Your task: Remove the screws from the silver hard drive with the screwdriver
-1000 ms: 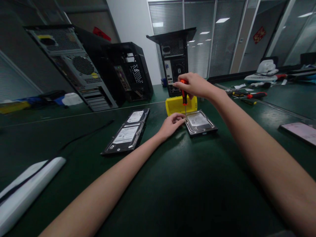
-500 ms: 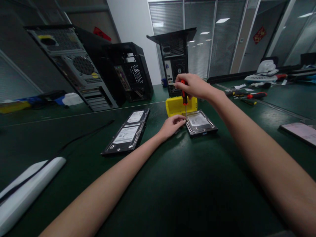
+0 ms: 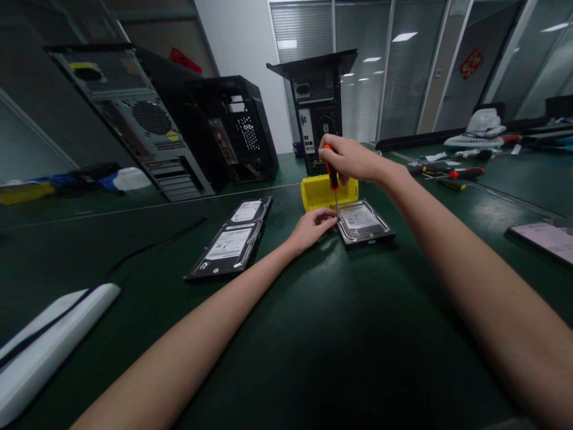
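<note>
A hard drive (image 3: 363, 221) with a white label lies on the green table (image 3: 304, 334). My right hand (image 3: 347, 156) is closed round the red and black handle of a screwdriver (image 3: 332, 178). Its shaft points down to the drive's left edge, near the back corner. Beside that edge rests my left hand (image 3: 313, 228), fingers together at the drive's corner; whether they pinch something small is too tiny to tell. Right behind the drive stands an open yellow case (image 3: 319, 192). Two more hard drives (image 3: 230, 242) lie end to end to the left.
Computer cases stand at the back left (image 3: 156, 125), beside it (image 3: 242, 131) and behind the yellow case (image 3: 319, 107). Hand tools (image 3: 465, 173) lie at the right, near a pink-topped flat object (image 3: 544, 239). A white object (image 3: 58, 340) with a black cable is at the left front.
The screwdriver's handle has tilted slightly to the left at its top, and my right hand has shifted a little with it. My left hand stays by the drive.
</note>
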